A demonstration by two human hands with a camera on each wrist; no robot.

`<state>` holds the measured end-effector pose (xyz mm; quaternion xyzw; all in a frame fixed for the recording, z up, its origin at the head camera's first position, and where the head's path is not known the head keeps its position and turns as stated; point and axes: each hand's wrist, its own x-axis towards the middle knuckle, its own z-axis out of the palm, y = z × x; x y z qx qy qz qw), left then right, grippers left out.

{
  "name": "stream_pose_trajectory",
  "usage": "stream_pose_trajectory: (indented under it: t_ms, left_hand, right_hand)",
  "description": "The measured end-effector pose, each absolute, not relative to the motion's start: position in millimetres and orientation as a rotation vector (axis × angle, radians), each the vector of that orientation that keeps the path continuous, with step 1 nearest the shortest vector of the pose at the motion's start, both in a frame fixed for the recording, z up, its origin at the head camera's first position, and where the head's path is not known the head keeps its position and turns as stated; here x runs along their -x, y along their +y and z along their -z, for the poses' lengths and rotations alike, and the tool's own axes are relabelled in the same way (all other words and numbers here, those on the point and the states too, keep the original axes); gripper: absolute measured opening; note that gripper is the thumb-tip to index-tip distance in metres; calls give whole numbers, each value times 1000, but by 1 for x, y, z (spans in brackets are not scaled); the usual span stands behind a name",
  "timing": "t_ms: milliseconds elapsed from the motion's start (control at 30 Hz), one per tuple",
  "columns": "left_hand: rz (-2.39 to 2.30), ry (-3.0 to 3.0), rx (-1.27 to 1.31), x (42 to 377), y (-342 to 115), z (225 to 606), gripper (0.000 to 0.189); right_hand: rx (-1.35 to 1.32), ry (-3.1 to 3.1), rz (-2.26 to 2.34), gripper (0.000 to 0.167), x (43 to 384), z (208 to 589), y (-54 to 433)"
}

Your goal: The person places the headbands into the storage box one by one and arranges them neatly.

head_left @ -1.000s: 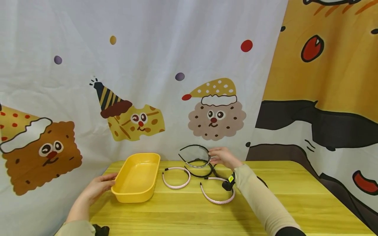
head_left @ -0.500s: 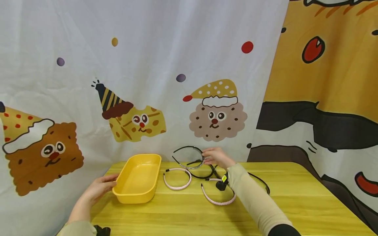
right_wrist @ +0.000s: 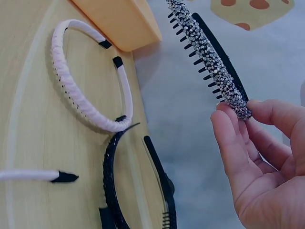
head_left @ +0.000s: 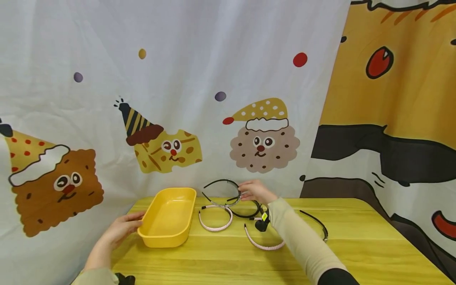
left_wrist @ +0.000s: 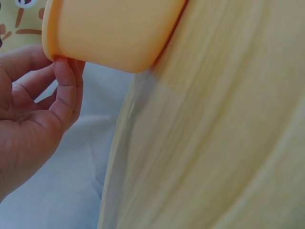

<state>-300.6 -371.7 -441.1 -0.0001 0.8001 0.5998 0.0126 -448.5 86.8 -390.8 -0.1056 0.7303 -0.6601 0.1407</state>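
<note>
My right hand (head_left: 258,192) pinches a black toothed headband (right_wrist: 214,67) covered in glittery silver stones, lifted off the table near the back curtain. Fingertips and thumb meet at its curved middle, and its open ends point left in the head view. My left hand (head_left: 122,229) holds the left rim of a yellow plastic tray (head_left: 165,240), which has nothing inside. Below the raised headband lie a pink headband (head_left: 215,228) and a black headband (head_left: 246,216). A second pink headband (head_left: 265,248) lies nearer, partly hidden by my right forearm.
Another black headband (head_left: 320,223) lies right of my forearm, partly covered by it. The wooden table (head_left: 213,265) ends against a white curtain (head_left: 185,59) printed with cartoon figures. A black wrist camera (head_left: 262,225) sits on my right wrist.
My right hand has carried the glittery headband leftward, toward the yellow tray. More of the black headband on the right now shows. My left hand stays at the tray's rim.
</note>
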Motion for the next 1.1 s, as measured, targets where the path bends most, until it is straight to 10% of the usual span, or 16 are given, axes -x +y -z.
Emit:
stream_pose_trajectory:
  t_ms: [1100]
  left_hand:
    - [-1868,2482,-56,296,-373,438,61]
  right_hand:
    - [401,2008,1864,36,437,397,13]
